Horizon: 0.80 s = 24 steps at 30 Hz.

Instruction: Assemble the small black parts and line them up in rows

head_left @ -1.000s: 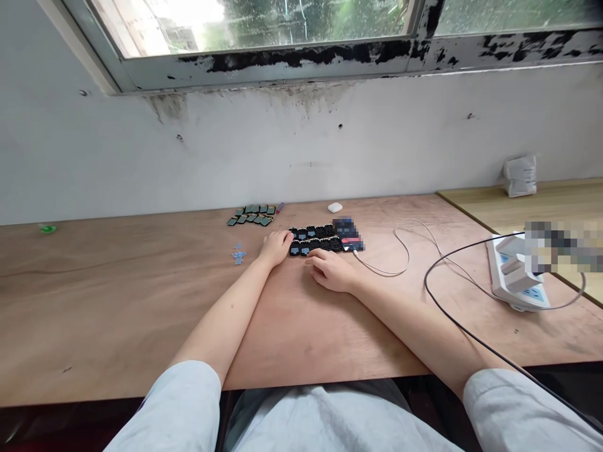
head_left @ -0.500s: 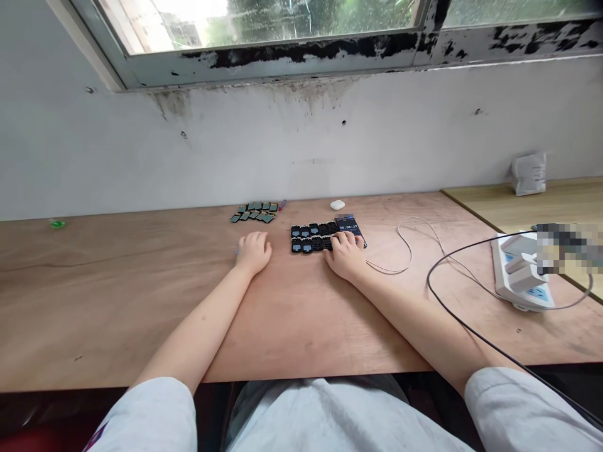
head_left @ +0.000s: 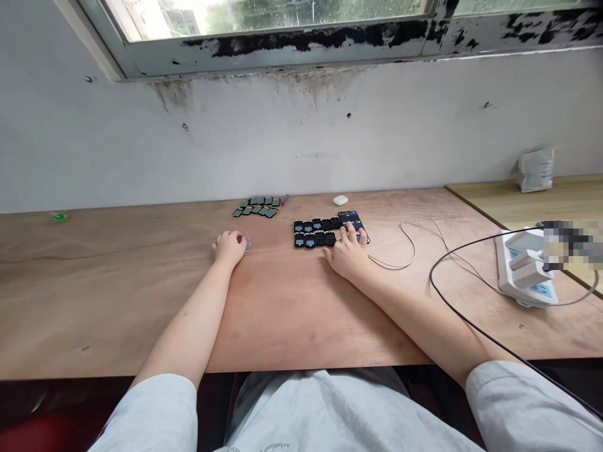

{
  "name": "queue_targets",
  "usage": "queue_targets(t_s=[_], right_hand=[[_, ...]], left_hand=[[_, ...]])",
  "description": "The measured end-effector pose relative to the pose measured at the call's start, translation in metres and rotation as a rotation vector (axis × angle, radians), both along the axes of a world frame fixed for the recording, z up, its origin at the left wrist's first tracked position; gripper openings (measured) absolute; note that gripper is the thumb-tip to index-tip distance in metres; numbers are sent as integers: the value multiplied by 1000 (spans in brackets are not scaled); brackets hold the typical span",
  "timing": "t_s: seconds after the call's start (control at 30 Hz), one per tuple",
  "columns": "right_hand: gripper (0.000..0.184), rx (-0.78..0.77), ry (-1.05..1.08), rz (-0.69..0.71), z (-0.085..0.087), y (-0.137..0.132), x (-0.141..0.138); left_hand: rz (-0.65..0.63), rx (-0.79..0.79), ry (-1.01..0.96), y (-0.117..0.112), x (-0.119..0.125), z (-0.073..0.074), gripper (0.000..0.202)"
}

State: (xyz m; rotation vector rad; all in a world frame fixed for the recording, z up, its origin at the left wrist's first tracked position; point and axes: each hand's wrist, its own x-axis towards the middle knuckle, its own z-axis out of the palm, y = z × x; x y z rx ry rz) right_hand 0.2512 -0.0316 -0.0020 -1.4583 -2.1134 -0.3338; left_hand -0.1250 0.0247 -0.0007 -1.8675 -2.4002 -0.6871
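My left hand (head_left: 230,247) rests curled on the plywood table (head_left: 117,289), its fingertips against a small blue plastic piece (head_left: 247,246). Whether it grips that piece I cannot tell. My right hand (head_left: 347,252) lies with spread fingers on the lower edge of a black smartphone (head_left: 352,220), whose lit screen shows a timer. Two rows of black holders with blue centres (head_left: 311,232) sit just left of the phone, and my right hand's fingers partly cover their right end. Several green chips (head_left: 257,208) lie farther back, left of the holders.
A purple-tipped small tool (head_left: 284,199) and a white earbud case (head_left: 340,200) lie near the wall. To the right are a white power strip with plugs (head_left: 522,270), a white cable (head_left: 407,242) and a black cable (head_left: 452,307). A small green item (head_left: 59,217) lies far left.
My left hand has moved left, off the holders, to the blue piece. My right hand has moved forward from the holders onto the phone. The view has tilted slightly downward.
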Motion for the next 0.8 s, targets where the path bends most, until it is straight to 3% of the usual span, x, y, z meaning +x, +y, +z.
queue_targets(t_s=[0.13,0.27,0.47,0.63,0.73,0.8], right_hand=[[41,-33,5,35,6,-7,-3],[40,-88,-17,213,7,-9,-3],[37,-191,-50,624,9,-5,-1],[38,-230,-101,727,9,-2,4],[39,-229,-123,712,5,2,7],[36,-230,-109,698,2,5,8]], left_hand=[[-18,5,3,0,-2,0,17],[-49,34,-7,2,-4,-2,12],[-96,402,-91,-2,3,0,10],[-152,403,-204,-17,40,4,5],[-306,384,-376,-30,75,4,23],[-415,282,-471,-38,97,3,19]])
